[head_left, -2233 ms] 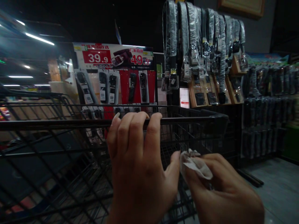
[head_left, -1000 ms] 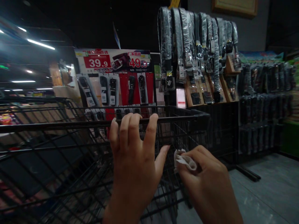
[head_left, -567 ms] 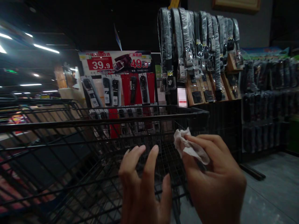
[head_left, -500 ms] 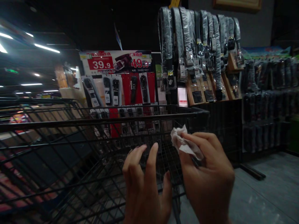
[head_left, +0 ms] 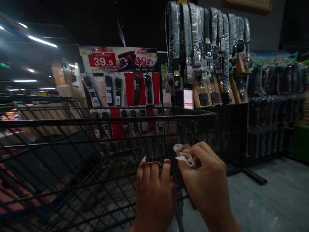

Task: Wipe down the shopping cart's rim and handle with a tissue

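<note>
In the head view my right hand (head_left: 205,177) is closed, pinching a crumpled white tissue (head_left: 184,158) between thumb and fingers. The tissue sticks out on the left side of that hand in loose folds. Just left of it, my left hand (head_left: 155,190) is raised back side up, its fingers stretched forward and slightly bent. A small pale spot shows at its outermost fingertip; whether that is a nail or a scrap I cannot tell. Both hands are in front of a black wire shopping cart (head_left: 101,120), apart from each other.
Packaged belts (head_left: 118,90) hang on a red display board beyond the cart, under a price sign (head_left: 103,61). Plastic-wrapped belts (head_left: 193,35) hang from a rack at the right, above boxed goods (head_left: 202,93). Grey floor (head_left: 253,206) shows at lower right.
My left hand's fingers have drawn closer together and lower. My right hand has moved slightly left and down with the tissue, which is folded differently. The view has shifted a little.
</note>
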A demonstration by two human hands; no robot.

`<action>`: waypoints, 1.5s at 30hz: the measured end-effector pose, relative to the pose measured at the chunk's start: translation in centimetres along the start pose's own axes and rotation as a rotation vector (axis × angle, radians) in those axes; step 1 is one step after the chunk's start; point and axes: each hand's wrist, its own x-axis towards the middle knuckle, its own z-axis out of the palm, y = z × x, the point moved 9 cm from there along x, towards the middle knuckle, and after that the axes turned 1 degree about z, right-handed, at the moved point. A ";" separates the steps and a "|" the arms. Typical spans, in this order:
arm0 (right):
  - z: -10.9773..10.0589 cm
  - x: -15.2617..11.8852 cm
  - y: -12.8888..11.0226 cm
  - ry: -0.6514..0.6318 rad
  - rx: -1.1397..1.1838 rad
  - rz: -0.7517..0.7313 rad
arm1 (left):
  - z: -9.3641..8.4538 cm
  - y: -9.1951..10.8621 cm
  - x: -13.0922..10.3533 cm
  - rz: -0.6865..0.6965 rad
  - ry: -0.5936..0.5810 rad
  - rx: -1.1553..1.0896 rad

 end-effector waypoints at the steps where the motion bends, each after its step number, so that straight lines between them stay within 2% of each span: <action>1: 0.2 0.0 0.3 -0.033 -0.017 0.029 | 0.1 0.0 0.1 -0.002 -0.006 0.001; 5: 0.4 0.0 1.6 -0.152 -0.059 0.129 | 0.0 0.1 0.2 -0.010 -0.005 0.003; 8: -0.1 -0.1 2.4 -0.245 -0.120 0.140 | -0.3 0.1 0.3 -0.019 0.006 0.009; 9: -0.6 0.0 2.5 -0.240 -0.146 0.129 | -0.3 0.0 0.3 -0.023 0.009 0.009; 11: -2.7 0.3 2.0 -0.110 -0.186 0.084 | -0.4 0.0 0.2 -0.027 0.016 0.010; 14: -6.4 0.4 0.1 0.244 -0.224 -0.013 | -0.2 0.1 0.0 -0.019 0.003 0.027; 15: -7.0 0.3 -0.5 0.326 -0.230 -0.048 | -0.1 0.0 -0.1 -0.018 -0.005 0.038; 17: -6.6 0.2 -1.4 0.390 -0.216 -0.103 | -0.1 -0.1 -0.4 -0.023 -0.012 0.060; 22: -3.4 0.4 -1.7 0.343 -0.102 -0.189 | -0.3 -0.2 -0.8 0.002 0.013 0.081; 27: -2.8 0.4 -0.9 0.254 -0.105 -0.163 | -0.4 -0.2 -0.4 -0.009 0.024 0.059; 33: -1.7 0.5 0.7 0.014 -0.129 -0.056 | -0.9 -0.1 0.6 -0.005 0.046 0.000; 35: -1.8 0.4 0.8 -0.017 -0.175 -0.030 | -1.1 -0.1 0.6 -0.001 0.062 0.007; 41: -3.9 -0.4 -1.9 0.035 -0.290 -0.136 | -1.3 -0.1 0.3 0.018 0.054 -0.007; 43: -3.5 -0.7 -3.1 0.005 -0.244 -0.218 | -1.5 -0.1 0.3 0.019 0.063 -0.016; 45: -2.2 -1.1 -4.0 -0.054 -0.163 -0.305 | -1.6 -0.1 0.4 0.008 0.066 -0.017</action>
